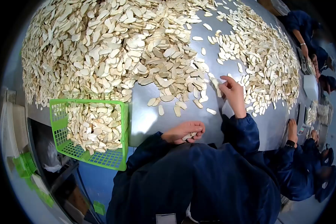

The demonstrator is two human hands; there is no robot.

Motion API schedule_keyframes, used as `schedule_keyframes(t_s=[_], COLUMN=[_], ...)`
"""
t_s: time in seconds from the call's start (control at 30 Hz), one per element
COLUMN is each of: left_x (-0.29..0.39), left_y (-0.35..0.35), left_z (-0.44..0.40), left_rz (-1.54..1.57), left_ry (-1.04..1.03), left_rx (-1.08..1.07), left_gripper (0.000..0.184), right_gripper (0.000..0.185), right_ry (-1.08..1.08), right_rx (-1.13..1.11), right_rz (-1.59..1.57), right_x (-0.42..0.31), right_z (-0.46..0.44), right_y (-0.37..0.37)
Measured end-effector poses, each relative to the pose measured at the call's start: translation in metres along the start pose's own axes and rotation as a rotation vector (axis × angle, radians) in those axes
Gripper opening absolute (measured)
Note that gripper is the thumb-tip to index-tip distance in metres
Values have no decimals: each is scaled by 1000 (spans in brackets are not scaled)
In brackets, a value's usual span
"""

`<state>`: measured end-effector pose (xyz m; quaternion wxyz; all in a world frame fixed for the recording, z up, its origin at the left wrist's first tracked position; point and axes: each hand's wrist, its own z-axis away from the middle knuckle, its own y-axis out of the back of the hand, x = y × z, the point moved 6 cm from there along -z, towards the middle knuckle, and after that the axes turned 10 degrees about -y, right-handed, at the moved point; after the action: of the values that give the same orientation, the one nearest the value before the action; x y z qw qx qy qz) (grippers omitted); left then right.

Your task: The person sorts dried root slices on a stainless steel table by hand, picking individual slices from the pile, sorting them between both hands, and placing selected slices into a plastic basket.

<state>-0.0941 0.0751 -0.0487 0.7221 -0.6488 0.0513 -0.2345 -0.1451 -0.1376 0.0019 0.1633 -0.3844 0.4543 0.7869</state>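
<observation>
Navy jacket [198, 183]: one, spread across the bottom edge, both sleeves angled forward.
Left hand [184, 131]: just in front of the jacket, palm turned inward, fingers curled over a slice.
Held slice [189, 136]: at least one, in the curled fingers, long axis slanting lower left to upper right.
Green basket [125, 138]: one, left of the left hand, at the table's [149, 108] near edge, holding slices too many to count.
Right hand [233, 93]: over the table, thumb and forefinger slightly spread beside a slice; cannot tell whether pinching it.
Fingertip slice [215, 86]: one, long axis steep, far end pointing up and left.
Heaps [108, 44]: two, larger left, smaller right, slices lying every way.
Co-workers [295, 179]: at least two, along the right edge.
</observation>
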Motion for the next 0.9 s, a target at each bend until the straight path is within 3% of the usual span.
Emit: schedule_keyframes(t_s=[0.1, 0.17, 0.23, 0.27, 0.37, 0.43, 0.47, 0.63, 0.7, 0.9], left_x=[-2, -3, -3, -3, -3, -1, -2, -2, 0, 0], left_y=[4, 5, 5, 3, 3, 3, 4, 2, 1, 0], left_z=[0, 0, 0, 0, 1, 1, 1, 1, 2, 3], left_rz=[15, 2, -14, -22, -37, -45, -48, -55, -75, -85], left_ry=[0, -1, 6, 10, 9, 6, 9, 5, 18, 4], left_rx=[-33, -16, -2, 5, 9, 13, 21, 27, 52, 44], left_gripper=[14, 14, 14, 15, 15, 16, 16, 16, 16, 15], right_gripper=[35, 40, 41, 40, 34, 28, 23, 23, 22, 16], right_ry=[129, 110, 239, 289, -265, -33, 16, 218, 389, 435], right_rx=[3, -329, -696, -757, -499, -15, 69, -111, 3, -13], right_rz=[156, 105, -9, 30, -172, 18, -14, 72, 308, 328], right_x=[-24, -26, -26, -14, 15, 14, 11, -49, -73, -69], right_z=[25, 46, 70, 71, 36, 10, 3, 14, 23, 19], right_y=[-10, -36, -62, -67, -39, -2, 3, -54, -73, -75])
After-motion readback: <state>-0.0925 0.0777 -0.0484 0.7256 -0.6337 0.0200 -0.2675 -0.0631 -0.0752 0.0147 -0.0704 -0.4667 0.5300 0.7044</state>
